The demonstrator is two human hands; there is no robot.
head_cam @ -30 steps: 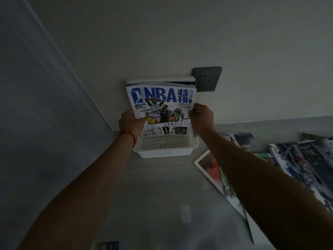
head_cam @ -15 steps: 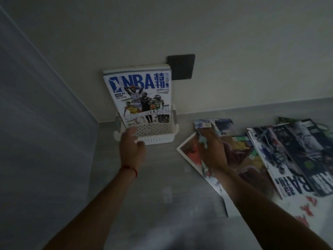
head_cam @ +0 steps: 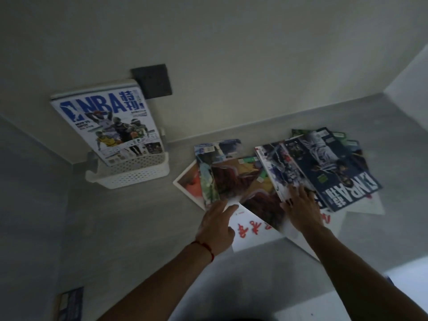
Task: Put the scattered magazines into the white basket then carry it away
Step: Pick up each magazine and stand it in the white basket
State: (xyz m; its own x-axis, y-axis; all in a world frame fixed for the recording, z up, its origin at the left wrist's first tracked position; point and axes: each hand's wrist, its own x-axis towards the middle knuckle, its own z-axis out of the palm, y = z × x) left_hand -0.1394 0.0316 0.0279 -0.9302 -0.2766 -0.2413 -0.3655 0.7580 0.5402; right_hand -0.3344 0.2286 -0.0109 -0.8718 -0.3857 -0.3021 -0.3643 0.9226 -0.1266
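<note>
The white perforated basket (head_cam: 136, 174) stands on the grey surface against the wall at the left. A white and blue NBA magazine (head_cam: 108, 121) stands upright in it, with more behind. To the right, several magazines lie spread and overlapping: a reddish-brown one (head_cam: 243, 181) in the middle and a dark NBA one (head_cam: 333, 172) further right. My left hand (head_cam: 217, 225), fingers apart, rests at the reddish magazine's near left corner. My right hand (head_cam: 301, 207) lies flat, fingers spread, on the near edge of the pile. Neither hand grips anything.
A dark wall socket plate (head_cam: 152, 81) sits on the wall above the basket. A white sheet with red characters (head_cam: 252, 230) lies under the pile near my hands. A small dark card (head_cam: 69, 302) lies at the bottom left.
Both hands let go of the NBA magazine, which now stands in the basket. They moved right onto the scattered pile, and my view swung right with them.
</note>
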